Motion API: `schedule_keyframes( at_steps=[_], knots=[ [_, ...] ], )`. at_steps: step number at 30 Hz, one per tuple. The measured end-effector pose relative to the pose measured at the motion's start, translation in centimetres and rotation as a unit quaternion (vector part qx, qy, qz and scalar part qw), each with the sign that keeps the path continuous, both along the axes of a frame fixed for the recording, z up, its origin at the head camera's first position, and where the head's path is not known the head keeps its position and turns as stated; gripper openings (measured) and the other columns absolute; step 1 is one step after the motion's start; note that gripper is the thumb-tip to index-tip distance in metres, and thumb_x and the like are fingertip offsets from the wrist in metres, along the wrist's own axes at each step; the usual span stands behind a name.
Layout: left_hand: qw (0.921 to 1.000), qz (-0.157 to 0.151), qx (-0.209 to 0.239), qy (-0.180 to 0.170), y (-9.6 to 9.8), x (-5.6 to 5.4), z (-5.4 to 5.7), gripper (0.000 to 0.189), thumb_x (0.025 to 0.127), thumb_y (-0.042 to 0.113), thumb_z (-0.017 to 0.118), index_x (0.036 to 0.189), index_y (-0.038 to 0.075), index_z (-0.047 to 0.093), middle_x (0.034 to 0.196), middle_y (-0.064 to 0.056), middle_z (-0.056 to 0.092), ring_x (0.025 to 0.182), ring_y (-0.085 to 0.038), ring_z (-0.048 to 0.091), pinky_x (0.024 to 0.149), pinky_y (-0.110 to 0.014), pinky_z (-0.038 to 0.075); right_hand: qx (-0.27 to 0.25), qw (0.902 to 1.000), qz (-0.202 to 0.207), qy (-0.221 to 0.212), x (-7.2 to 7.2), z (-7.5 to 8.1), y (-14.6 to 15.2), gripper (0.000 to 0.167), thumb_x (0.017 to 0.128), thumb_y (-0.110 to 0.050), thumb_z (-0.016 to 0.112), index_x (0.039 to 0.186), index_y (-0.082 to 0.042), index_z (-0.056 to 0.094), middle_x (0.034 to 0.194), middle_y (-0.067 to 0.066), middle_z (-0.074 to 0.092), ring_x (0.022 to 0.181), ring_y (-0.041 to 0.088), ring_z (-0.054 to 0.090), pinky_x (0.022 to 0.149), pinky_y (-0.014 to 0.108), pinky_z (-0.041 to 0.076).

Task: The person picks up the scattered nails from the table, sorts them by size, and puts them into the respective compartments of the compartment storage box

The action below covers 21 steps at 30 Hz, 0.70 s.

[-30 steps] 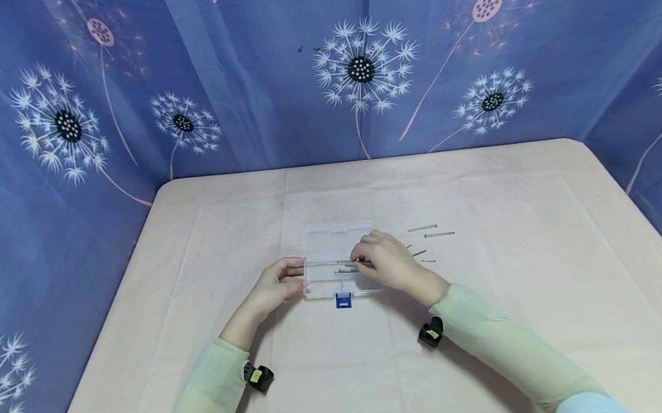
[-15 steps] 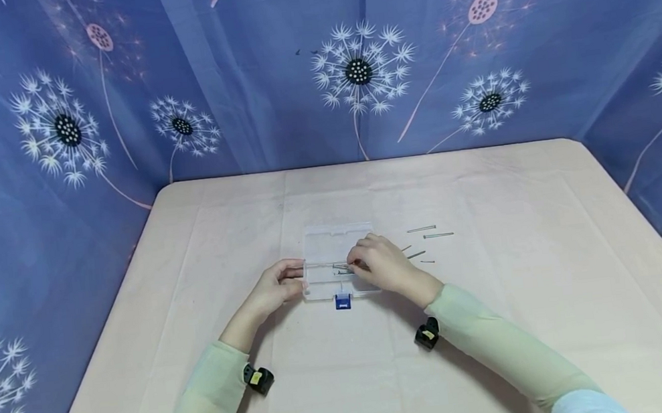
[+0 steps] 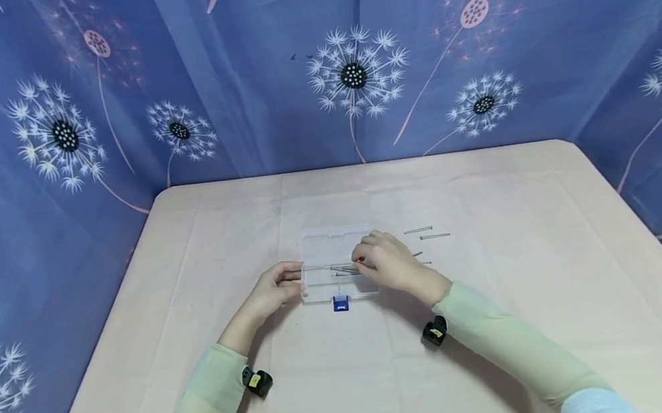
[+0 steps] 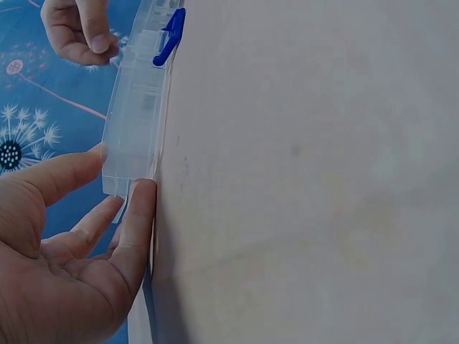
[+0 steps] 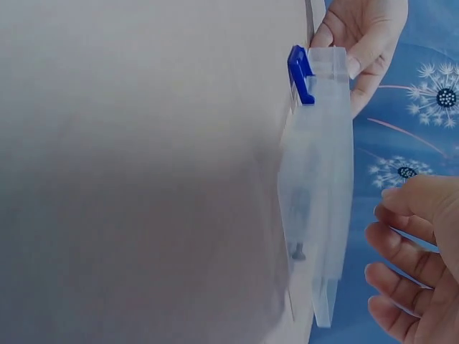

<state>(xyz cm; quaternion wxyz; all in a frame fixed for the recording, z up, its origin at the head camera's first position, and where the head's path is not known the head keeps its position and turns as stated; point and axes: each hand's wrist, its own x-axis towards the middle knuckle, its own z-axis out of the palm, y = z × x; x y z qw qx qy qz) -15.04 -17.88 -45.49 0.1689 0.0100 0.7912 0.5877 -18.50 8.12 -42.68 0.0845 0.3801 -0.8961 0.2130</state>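
Note:
A clear plastic storage box (image 3: 318, 293) lies on the table, its lid (image 3: 335, 244) folded back and a blue latch (image 3: 340, 303) at the front. Several metal nails (image 3: 344, 271) lie inside, toward the back compartment. My left hand (image 3: 275, 288) grips the box's left end between thumb and fingers, seen closer as the left hand (image 4: 79, 265) in its wrist view. Over the right part of the box is my right hand (image 3: 388, 260), hiding that corner. In the right wrist view the right hand's (image 5: 423, 265) fingers are loosely bent, with nothing visible between them.
Two loose nails, a rear nail (image 3: 418, 229) and a nail just in front (image 3: 434, 236), lie right of the box. More nail ends (image 3: 417, 254) show beside my right hand. A blue dandelion-print curtain (image 3: 268, 72) hangs behind the pale tablecloth (image 3: 489, 217).
The nails that my right hand held over the box now lie inside it. That hand has drawn slightly right and back from them. My left hand keeps its grip on the box.

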Motion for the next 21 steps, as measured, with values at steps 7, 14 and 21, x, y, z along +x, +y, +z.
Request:
schedule_keyframes(
  at_steps=[7,14,21],
  knots=[
    [1.0,0.004,0.0,-0.001,0.0,0.0,0.0,0.054,0.081,-0.002,0.059,0.133,-0.006,0.045,0.123,-0.028,0.055,0.093,-0.017,0.06,0.067,-0.019,0.048,0.004,0.9997,0.008,0.021,-0.5,0.4,2.2,0.005,0.081,-0.01,0.069,0.086,-0.008,0.069,0.082,0.002,0.066,0.077,0.019,0.055,0.07,0.033,0.047],
    [1.0,0.007,-0.003,0.0,0.1,0.0,0.0,0.054,0.081,-0.001,0.06,0.133,-0.006,0.045,0.123,-0.028,0.055,0.096,-0.022,0.061,0.071,-0.02,0.05,0.004,0.9998,0.011,0.014,-1.6,0.6,5.3,0.008,0.079,-0.004,0.07,0.087,-0.005,0.07,0.085,0.006,0.067,0.08,0.022,0.058,0.074,0.037,0.049],
    [1.0,-0.001,-0.002,0.004,0.1,0.0,0.0,0.052,0.083,0.0,0.06,0.132,-0.008,0.045,0.123,-0.03,0.054,0.097,-0.023,0.061,0.073,-0.021,0.05,0.012,0.9996,0.025,-0.009,-2.3,0.0,7.9,0.009,0.077,0.0,0.071,0.085,-0.003,0.069,0.084,0.006,0.067,0.082,0.023,0.06,0.082,0.041,0.049]
  ],
)
